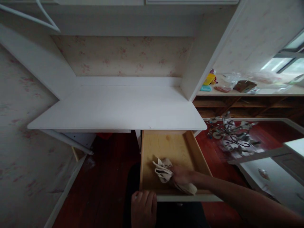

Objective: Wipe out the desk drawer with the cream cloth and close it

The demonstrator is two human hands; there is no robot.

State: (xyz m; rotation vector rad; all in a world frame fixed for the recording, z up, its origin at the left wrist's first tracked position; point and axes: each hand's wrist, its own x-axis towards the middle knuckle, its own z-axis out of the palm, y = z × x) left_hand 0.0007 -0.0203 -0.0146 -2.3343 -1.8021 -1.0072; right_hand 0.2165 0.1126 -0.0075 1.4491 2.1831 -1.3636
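A pulled-out wooden drawer [173,142] with a white front stands below the desk top. Inside it, my right hand [181,175] is closed on a crumpled beige cloth [163,171], which lies against the drawer bottom. Part of the cloth sticks out below the hand, towards the drawer's front wall. My left hand [143,205] is at the drawer's front left corner, its fingers curled over the edge of the white front. Its thumb is mostly hidden.
Above the drawer is the white desk top [123,107] with a hutch around it. A chandelier [230,133] lies on the red floor to the right, near a white cabinet piece [263,177]. Bags and a box [244,85] sit on the windowsill shelf. Floral wallpaper is at left.
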